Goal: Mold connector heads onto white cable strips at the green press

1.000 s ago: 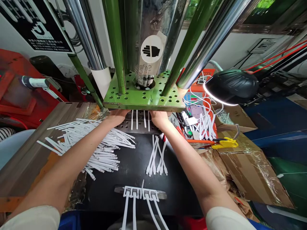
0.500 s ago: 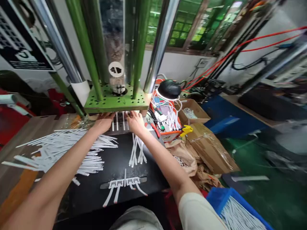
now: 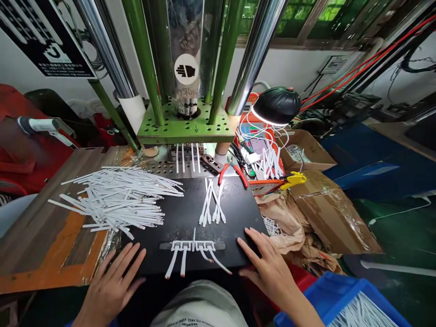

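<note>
My left hand (image 3: 114, 274) rests at the near left edge of the black work surface, fingers spread, holding nothing. My right hand (image 3: 264, 254) lies at its near right edge, fingers apart and bare. Between them sits a white moulded piece (image 3: 193, 246) with a thin upright stem and several short cable ends. Beyond it lies a small bunch of white cables (image 3: 213, 202). A large pile of white cable strips (image 3: 126, 197) covers the left side. Under the green press plate (image 3: 187, 131), several white strips (image 3: 183, 159) stick out of the mould.
Red-handled pliers (image 3: 240, 175) lie by a dark metal block (image 3: 211, 164) right of the mould. A black lamp (image 3: 277, 105) shines over an orange crate (image 3: 265, 187) of cables. Cardboard boxes (image 3: 337, 213) and a blue bin (image 3: 308, 302) of white strips stand on the right.
Both hands have come back from under the press plate to the near edge of the work surface. The view has shifted; the strips stay in the mould.
</note>
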{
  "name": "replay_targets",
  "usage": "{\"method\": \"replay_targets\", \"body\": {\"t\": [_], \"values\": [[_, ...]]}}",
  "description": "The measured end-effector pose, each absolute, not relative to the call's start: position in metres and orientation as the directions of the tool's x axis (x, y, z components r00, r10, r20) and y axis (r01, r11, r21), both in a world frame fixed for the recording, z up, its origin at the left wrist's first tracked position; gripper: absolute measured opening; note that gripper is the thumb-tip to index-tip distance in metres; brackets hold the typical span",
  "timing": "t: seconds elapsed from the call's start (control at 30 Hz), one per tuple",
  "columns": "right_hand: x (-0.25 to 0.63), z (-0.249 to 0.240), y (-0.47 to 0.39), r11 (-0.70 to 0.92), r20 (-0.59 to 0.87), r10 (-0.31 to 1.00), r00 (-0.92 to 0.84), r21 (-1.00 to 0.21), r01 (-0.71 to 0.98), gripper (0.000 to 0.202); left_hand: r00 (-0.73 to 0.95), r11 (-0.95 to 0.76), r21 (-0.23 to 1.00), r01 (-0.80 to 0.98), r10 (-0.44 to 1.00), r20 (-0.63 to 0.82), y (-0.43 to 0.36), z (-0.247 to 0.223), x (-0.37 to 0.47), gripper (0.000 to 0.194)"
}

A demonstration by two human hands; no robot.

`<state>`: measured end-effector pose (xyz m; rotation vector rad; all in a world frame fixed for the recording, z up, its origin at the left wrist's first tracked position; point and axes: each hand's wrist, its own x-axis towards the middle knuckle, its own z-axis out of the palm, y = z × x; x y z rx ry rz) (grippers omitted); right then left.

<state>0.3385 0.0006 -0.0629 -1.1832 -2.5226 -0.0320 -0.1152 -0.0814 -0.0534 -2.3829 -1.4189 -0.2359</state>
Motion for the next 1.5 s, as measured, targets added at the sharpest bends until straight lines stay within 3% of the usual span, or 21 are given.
{"method": "replay_targets", "body": {"t": [0.07,0.2,0.47,0.63,0.83,0.93,1.07,1.2,1.33,1.5], "values": [[0.331,-0.066,-0.001,0.6,0.319,0.769,-0.554,-0.061,0.797,0.07,0.436,-0.379,-0.232,0.896,0.851,0.293,-0.078,-0.056,-0.112,0.05],[0.323,-0.068,0.003,0.544,0.317,0.809,-0.495,-0.082,0.835,0.085,0.383,-0.342,-0.179,0.923,0.868,0.317,-0.072,-0.053,-0.105,0.056],[0.32,-0.06,0.0,0.518,0.288,0.832,-0.474,-0.099,0.85,0.075,0.274,-0.297,0.006,0.955,0.891,0.363,-0.075,-0.063,-0.106,0.052],[0.319,-0.063,0.0,0.506,0.308,0.836,-0.454,-0.11,0.856,0.071,0.296,-0.317,-0.021,0.948,0.858,0.42,-0.072,-0.074,-0.109,0.051],[0.323,-0.053,-0.002,0.511,0.269,0.848,-0.457,-0.181,0.84,0.061,0.352,-0.348,-0.069,0.935,0.888,0.294,-0.07,-0.051,-0.097,0.06],[0.314,-0.042,0.0,0.564,0.275,0.825,-0.494,-0.344,0.751,0.054,0.394,-0.421,0.041,0.906,0.876,0.278,-0.058,-0.035,-0.075,0.067],[0.279,-0.032,0.008,0.607,0.358,0.791,-0.496,-0.555,0.569,0.041,0.411,-0.458,0.195,0.867,0.88,0.238,-0.032,-0.022,-0.045,0.037],[0.255,-0.027,0.024,0.653,0.337,0.73,-0.594,-0.598,0.464,0.023,0.437,-0.445,0.324,0.835,0.894,0.102,-0.014,-0.013,-0.033,0.027],[0.243,-0.018,0.055,0.65,0.199,0.67,-0.715,-0.623,0.435,0.023,0.415,-0.378,0.473,0.796,0.909,0.029,-0.009,-0.006,-0.034,0.025],[0.188,-0.012,0.097,0.538,0.216,0.803,-0.556,-0.665,0.518,0.027,0.359,-0.298,0.54,0.787,0.933,-0.009,-0.011,-0.007,-0.032,0.025]]}}
